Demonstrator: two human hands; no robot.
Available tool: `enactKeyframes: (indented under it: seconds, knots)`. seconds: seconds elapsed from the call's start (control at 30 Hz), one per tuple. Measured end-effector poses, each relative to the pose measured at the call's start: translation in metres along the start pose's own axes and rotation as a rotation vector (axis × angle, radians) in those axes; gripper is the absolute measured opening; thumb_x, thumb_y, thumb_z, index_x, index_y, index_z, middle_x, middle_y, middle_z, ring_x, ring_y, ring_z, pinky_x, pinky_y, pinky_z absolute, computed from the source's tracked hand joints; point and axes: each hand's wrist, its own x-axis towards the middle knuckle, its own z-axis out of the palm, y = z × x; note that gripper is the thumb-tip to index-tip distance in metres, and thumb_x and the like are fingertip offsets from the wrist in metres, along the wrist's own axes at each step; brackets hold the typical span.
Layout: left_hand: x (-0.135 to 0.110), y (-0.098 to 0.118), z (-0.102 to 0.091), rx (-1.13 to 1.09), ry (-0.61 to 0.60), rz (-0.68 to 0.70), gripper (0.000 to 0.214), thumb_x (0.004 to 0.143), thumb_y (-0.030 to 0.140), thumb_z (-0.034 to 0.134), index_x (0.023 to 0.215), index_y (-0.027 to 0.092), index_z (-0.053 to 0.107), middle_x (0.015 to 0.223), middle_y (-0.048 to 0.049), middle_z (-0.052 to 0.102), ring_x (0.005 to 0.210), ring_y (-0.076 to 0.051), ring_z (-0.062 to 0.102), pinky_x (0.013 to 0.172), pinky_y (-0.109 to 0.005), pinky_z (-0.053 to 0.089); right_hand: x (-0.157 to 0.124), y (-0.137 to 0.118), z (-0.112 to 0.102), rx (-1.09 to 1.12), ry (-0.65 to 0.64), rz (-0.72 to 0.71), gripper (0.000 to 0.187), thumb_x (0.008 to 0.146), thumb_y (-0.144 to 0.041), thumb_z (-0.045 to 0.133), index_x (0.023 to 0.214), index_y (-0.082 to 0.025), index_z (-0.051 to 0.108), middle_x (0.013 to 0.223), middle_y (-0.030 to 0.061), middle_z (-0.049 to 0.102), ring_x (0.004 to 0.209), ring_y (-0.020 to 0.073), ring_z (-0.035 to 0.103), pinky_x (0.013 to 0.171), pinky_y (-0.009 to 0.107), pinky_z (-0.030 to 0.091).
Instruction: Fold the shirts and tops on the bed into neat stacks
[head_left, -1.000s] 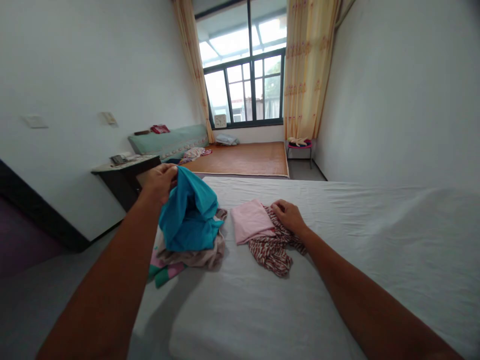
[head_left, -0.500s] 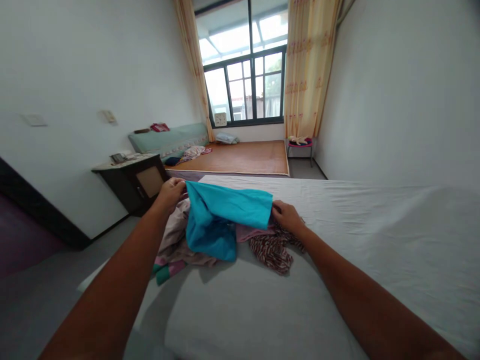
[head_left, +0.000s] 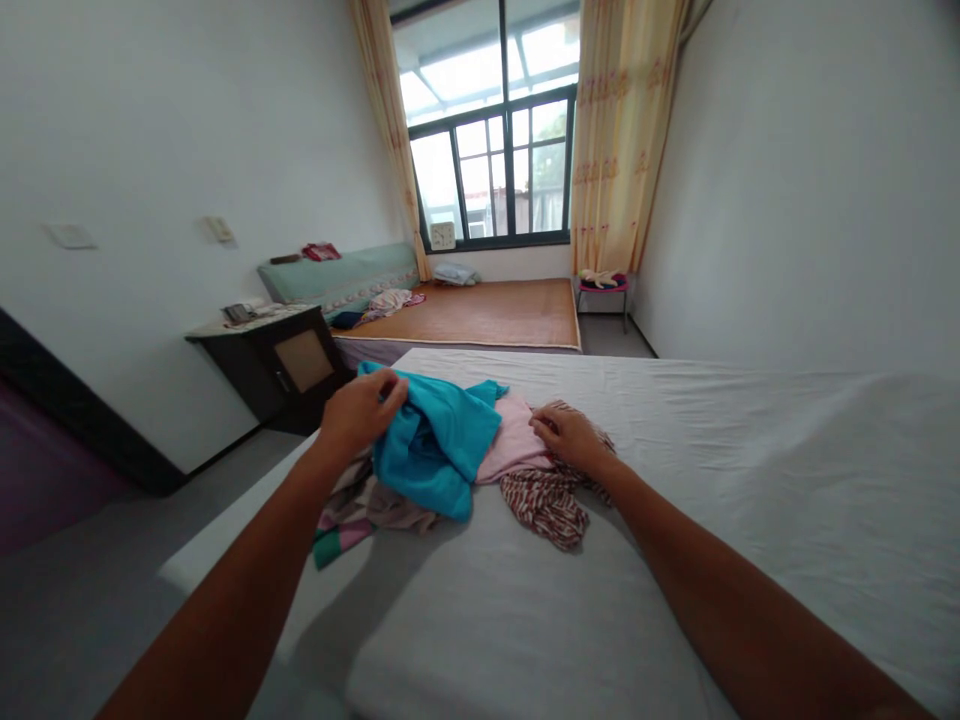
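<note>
Teal cloth no longer stretched between both hands: right side let go, and it has dropped into a bunch. Left hand has come lower and holds its upper edge, fingers pressed together in a pinch on the fabric. Right hand is off the teal cloth, fingers curled down where the pink cloth meets the striped garment; can't tell if it grips either or just rests.

Teal cloth now lies on the near-left part of the bed, draped over the clothes pile and overlapping the pink cloth's left edge. Striped garment sits crumpled just beside the pink cloth, nearer the camera. Dark nightstand stands off the bed's far-left corner, window at the far wall.

Handling, as a judgement: teal cloth looks light, thin, fully limp, not slippery, nothing fragile. It sags wherever unsupported, so a one-point pinch just bunches it. Best hold looks like a hem or two corners, well apart.
</note>
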Motion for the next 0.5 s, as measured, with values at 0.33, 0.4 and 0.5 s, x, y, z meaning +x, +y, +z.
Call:
enactKeyframes:
  seconds: [0.33,0.4,0.5]
  knots:
    - [-0.008,0.001,-0.017,0.343,-0.427,0.056,0.015,0.072,0.036,0.059,0.071,0.023,0.066,0.080,-0.0044,0.066,0.076,-0.023,0.062,0.068,-0.031,0.044,-0.003,0.002,0.002,0.040,-0.039,-0.025,0.018,0.087,-0.026,0.052,0.084,-0.019,0.068,0.080,0.0034,0.071,0.068,0.0144,0.059,0.064,0.025,0.037]
    - [0.009,0.001,-0.034,0.112,-0.410,0.057,0.015,0.067,0.037,0.061,0.067,0.022,0.064,0.070,-0.0014,0.063,0.070,-0.020,0.060,0.064,-0.028,0.044,-0.003,0.003,0.002,0.049,-0.040,-0.022,0.017,0.087,-0.026,0.052,0.085,-0.019,0.068,0.080,0.0034,0.071,0.069,0.0146,0.059,0.065,0.025,0.037]
    - [0.037,-0.002,-0.062,-0.557,-0.267,-0.048,0.017,0.066,0.036,0.061,0.068,0.019,0.061,0.059,0.0021,0.055,0.057,-0.013,0.053,0.054,-0.022,0.042,-0.003,0.004,0.003,0.061,-0.040,-0.020,0.017,0.087,-0.026,0.053,0.085,-0.020,0.068,0.083,0.0041,0.071,0.073,0.0154,0.060,0.068,0.026,0.038]
